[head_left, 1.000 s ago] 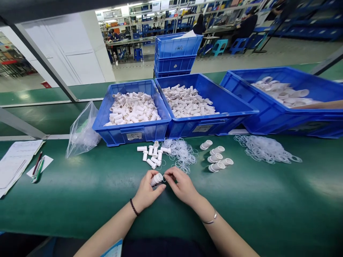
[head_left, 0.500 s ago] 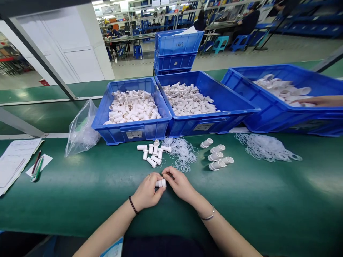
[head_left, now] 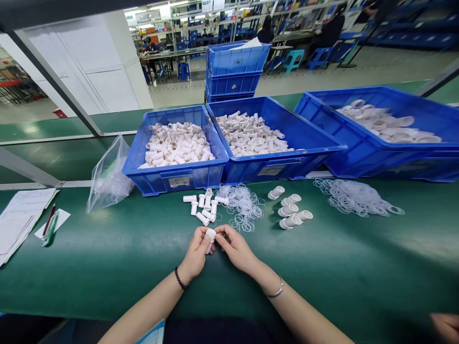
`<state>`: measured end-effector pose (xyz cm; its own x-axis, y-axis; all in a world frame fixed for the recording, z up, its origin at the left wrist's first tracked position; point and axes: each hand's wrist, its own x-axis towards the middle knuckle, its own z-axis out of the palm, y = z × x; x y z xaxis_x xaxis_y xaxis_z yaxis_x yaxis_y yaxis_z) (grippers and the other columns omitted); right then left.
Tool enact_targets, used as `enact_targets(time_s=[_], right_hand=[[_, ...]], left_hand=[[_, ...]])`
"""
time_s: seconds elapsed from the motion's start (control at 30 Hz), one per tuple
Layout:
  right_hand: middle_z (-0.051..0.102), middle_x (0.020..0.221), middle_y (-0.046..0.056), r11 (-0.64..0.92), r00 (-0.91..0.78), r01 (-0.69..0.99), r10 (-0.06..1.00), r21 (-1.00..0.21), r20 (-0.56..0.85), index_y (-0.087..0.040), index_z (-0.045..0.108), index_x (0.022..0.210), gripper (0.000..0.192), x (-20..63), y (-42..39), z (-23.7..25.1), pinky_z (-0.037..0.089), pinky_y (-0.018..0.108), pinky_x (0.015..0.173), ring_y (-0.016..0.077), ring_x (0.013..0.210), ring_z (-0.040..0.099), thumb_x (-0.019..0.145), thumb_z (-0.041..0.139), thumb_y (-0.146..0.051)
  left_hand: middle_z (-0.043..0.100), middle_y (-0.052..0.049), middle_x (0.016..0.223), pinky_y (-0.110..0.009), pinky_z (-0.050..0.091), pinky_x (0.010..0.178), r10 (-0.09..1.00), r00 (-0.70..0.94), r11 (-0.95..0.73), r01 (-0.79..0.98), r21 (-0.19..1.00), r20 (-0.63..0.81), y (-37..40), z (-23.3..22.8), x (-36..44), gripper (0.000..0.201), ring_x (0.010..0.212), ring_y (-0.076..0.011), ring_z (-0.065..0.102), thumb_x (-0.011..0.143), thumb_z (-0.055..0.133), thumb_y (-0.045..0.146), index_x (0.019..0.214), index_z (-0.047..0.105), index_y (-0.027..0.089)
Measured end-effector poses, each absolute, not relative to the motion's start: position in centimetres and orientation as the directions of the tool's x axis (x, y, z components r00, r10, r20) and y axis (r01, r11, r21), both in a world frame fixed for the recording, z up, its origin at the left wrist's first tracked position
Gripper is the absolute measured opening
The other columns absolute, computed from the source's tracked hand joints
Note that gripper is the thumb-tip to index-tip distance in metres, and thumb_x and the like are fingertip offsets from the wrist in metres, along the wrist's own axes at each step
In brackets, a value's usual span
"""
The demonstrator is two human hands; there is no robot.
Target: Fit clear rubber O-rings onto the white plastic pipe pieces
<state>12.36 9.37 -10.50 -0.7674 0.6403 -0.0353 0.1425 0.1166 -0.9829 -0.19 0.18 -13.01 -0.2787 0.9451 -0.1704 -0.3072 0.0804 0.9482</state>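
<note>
My left hand (head_left: 195,254) is closed around a short white plastic pipe fitting (head_left: 211,234), which it holds nearly upright just above the bench. My right hand (head_left: 237,249) meets it from the other side, thumb and forefinger pinched together against the fitting's upper rim. Whatever lies between those right fingertips is too small to make out. Just beyond my hands lies a loose group of small white fittings (head_left: 202,219), beside a heap of thin clear rings (head_left: 247,207). Farther right, several larger white fittings (head_left: 287,209) are set down together.
Blue bins (head_left: 175,173) full of white fittings line the back of the green bench (head_left: 136,267). A second ring pile (head_left: 353,197) lies right. Left are a plastic bag (head_left: 111,177), papers (head_left: 22,217) and pens (head_left: 50,227). Another person's hand (head_left: 445,327) shows bottom right.
The fitting in my left hand has tipped from lying sideways to nearly upright, and my right fingertips now touch its rim. The other person's hand has left the right bin and appears bottom right.
</note>
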Motion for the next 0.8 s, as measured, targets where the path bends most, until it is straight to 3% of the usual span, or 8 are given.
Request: enact_targets(time_s=[0.2, 0.4, 0.53, 0.6, 0.67, 0.73, 0.8], right_hand=[[0.061, 0.085, 0.004, 0.289, -0.723, 0.230, 0.690, -0.929, 0.036, -0.020, 0.058, 0.089, 0.027, 12.6, 9.6, -10.9, 0.047, 0.031, 0.072, 0.0170, 0.077, 0.058, 0.095, 0.043, -0.042], [0.059, 0.081, 0.003, 0.390, -0.720, 0.263, 0.688, -0.882, 0.089, -0.020, 0.058, 0.088, 0.022, 12.6, 9.5, -11.3, 0.048, 0.031, 0.070, 0.0162, 0.074, 0.058, 0.095, 0.044, -0.035], [0.058, 0.085, 0.005, 0.514, -0.689, 0.214, 0.683, -0.831, 0.244, -0.021, 0.057, 0.096, 0.014, 12.9, 9.3, -11.5, 0.049, 0.030, 0.065, 0.0161, 0.073, 0.057, 0.093, 0.049, -0.032], [0.058, 0.088, 0.006, 0.643, -0.694, 0.139, 0.606, -0.753, 0.390, -0.022, 0.057, 0.092, 0.010, 13.1, 9.3, -11.4, 0.050, 0.031, 0.066, 0.0175, 0.077, 0.057, 0.090, 0.055, -0.031], [0.059, 0.094, 0.007, 0.772, -0.733, 0.059, 0.464, -0.633, 0.497, -0.023, 0.060, 0.088, 0.005, 13.3, 9.3, -11.1, 0.051, 0.035, 0.074, 0.0196, 0.087, 0.057, 0.088, 0.058, -0.028], [0.060, 0.103, 0.007, 0.848, -0.765, 0.027, 0.358, -0.529, 0.535, -0.025, 0.063, 0.095, 0.008, 13.3, 9.2, -10.8, 0.049, 0.039, 0.081, 0.0214, 0.096, 0.056, 0.088, 0.058, -0.025], [0.059, 0.111, 0.009, 0.880, -0.770, 0.056, 0.338, -0.471, 0.541, -0.026, 0.062, 0.107, 0.019, 13.2, 9.1, -10.8, 0.048, 0.041, 0.085, 0.0233, 0.103, 0.054, 0.089, 0.058, -0.023]], left_hand=[[0.054, 0.001, 0.074, -0.023, 0.039, 0.060, 0.925, -0.268, 0.075, -0.564, 0.822, -0.268, 0.5, -13.0, 0.4, 0.031, 0.061, -0.0090, 0.049, 0.088, 0.055, 0.048, 0.096, 0.052, 0.017], [0.055, 0.002, 0.072, -0.021, 0.038, 0.054, 0.924, -0.235, 0.106, -0.601, 0.792, -0.301, 0.5, -12.4, 0.5, 0.031, 0.057, -0.0077, 0.049, 0.086, 0.059, 0.046, 0.091, 0.051, 0.017], [0.056, 0.003, 0.073, -0.022, 0.041, 0.056, 0.918, -0.242, 0.084, -0.654, 0.752, -0.313, 0.6, -11.8, 0.3, 0.036, 0.058, -0.0087, 0.052, 0.085, 0.061, 0.045, 0.108, 0.048, 0.021], [0.059, 0.002, 0.078, -0.025, 0.046, 0.063, 0.906, -0.276, 0.036, -0.702, 0.711, -0.319, 0.7, -11.5, 0.1, 0.038, 0.066, -0.0109, 0.058, 0.084, 0.061, 0.046, 0.110, 0.046, 0.023], [0.061, 0.001, 0.085, -0.029, 0.049, 0.071, 0.884, -0.333, -0.023, -0.733, 0.680, -0.329, 0.9, -11.2, -0.2, 0.035, 0.076, -0.0138, 0.062, 0.083, 0.063, 0.047, 0.100, 0.046, 0.023], [0.062, -0.001, 0.088, -0.033, 0.050, 0.078, 0.862, -0.389, -0.080, -0.737, 0.671, -0.325, 1.1, -11.1, -0.4, 0.035, 0.084, -0.0169, 0.064, 0.081, 0.065, 0.048, 0.093, 0.045, 0.022], [0.063, -0.002, 0.092, -0.036, 0.050, 0.083, 0.858, -0.413, -0.108, -0.727, 0.678, -0.306, 1.2, -11.1, -0.3, 0.036, 0.090, -0.0189, 0.064, 0.080, 0.065, 0.049, 0.090, 0.045, 0.021]])
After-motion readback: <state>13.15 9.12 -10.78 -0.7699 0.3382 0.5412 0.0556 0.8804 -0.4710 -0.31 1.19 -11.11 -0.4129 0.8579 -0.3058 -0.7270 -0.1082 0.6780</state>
